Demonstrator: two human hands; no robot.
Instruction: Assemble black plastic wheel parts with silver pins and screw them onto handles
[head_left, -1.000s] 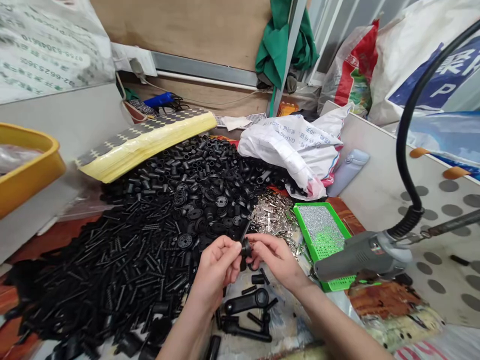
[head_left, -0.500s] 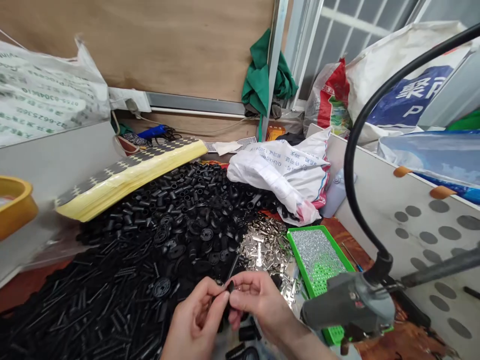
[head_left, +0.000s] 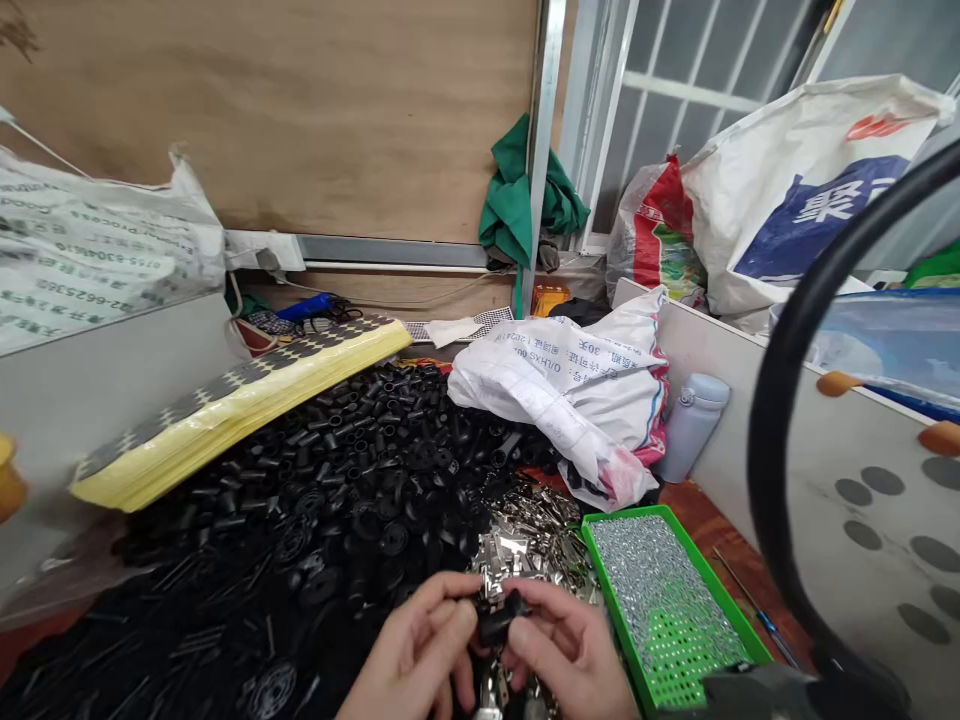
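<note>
My left hand (head_left: pixel 427 645) and my right hand (head_left: pixel 559 640) meet at the bottom centre. Between their fingertips is a small black part (head_left: pixel 495 622), with the fingers of both hands closed on it. Its exact shape is partly covered by the fingers. Under and behind the hands lie shiny metal pieces (head_left: pixel 536 530). To the left spreads a large heap of black plastic parts (head_left: pixel 337 470), with tubes, discs and thin sticks in it. A green tray (head_left: pixel 645 560) of small silvery pieces stands to the right of my right hand.
A stack of yellow-edged sheets (head_left: pixel 247 410) lies at the back left. Behind the heap is a white printed bag (head_left: pixel 562 380), beside a pale bottle (head_left: pixel 694 425). A screwdriver (head_left: pixel 765 620) lies right of the tray. A thick black lamp arm (head_left: pixel 772 430) curves down at the right.
The view has tilted up and shifted. Both hands are now lower right over the metal pieces, and a larger black part shows between them. The lamp has moved toward the lower right edge.
</note>
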